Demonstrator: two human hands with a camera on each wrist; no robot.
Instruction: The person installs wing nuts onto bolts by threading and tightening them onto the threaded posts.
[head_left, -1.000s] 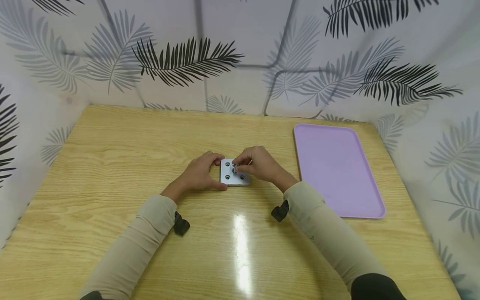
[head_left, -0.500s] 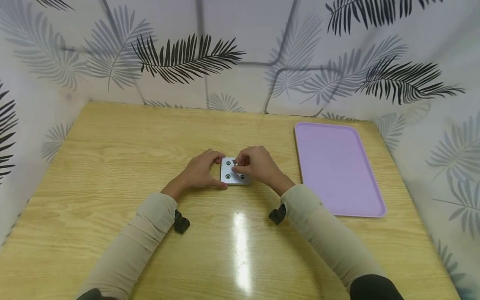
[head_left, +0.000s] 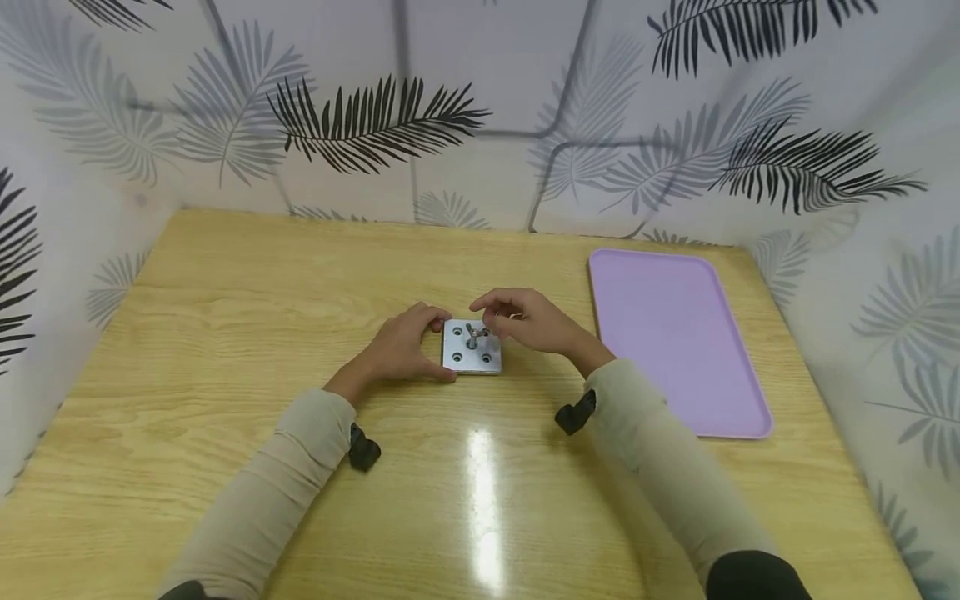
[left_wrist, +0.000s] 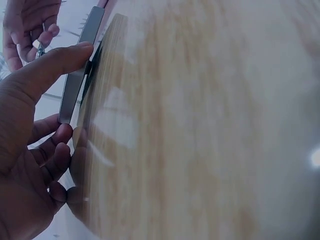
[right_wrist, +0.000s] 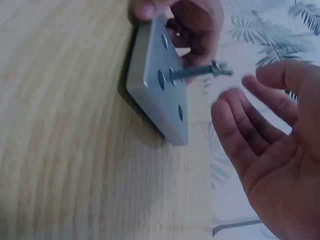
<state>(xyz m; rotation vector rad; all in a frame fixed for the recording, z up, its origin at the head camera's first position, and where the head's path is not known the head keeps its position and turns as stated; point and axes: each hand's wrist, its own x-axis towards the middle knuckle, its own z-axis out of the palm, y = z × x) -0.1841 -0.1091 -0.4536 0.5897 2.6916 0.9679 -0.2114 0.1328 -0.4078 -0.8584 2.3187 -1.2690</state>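
Observation:
A square silver metal plate (head_left: 472,360) with several round holes lies on the wooden table. From its middle rises a threaded wing bolt (right_wrist: 192,73), its winged head sticking up well above the surface. My left hand (head_left: 401,343) grips the plate from the left, thumb on the near edge and forefinger at the far corner. In the left wrist view, the thumb (left_wrist: 60,60) lies across the plate's side. My right hand (head_left: 536,322) hovers just right of the wing bolt, fingers loosely bent and holding nothing. The right wrist view shows a gap between those fingertips and the bolt's head.
A flat lilac tray (head_left: 678,342) lies on the right side of the wooden table (head_left: 300,275). Behind the table hangs a pale cloth (head_left: 487,92) printed with leaves. Each sleeve has a small black device (head_left: 364,448) at the wrist.
My right hand has let go of the wing bolt, its fingers spreading as it drew slightly right. The bolt now stands by itself in the plate. My left hand keeps its hold.

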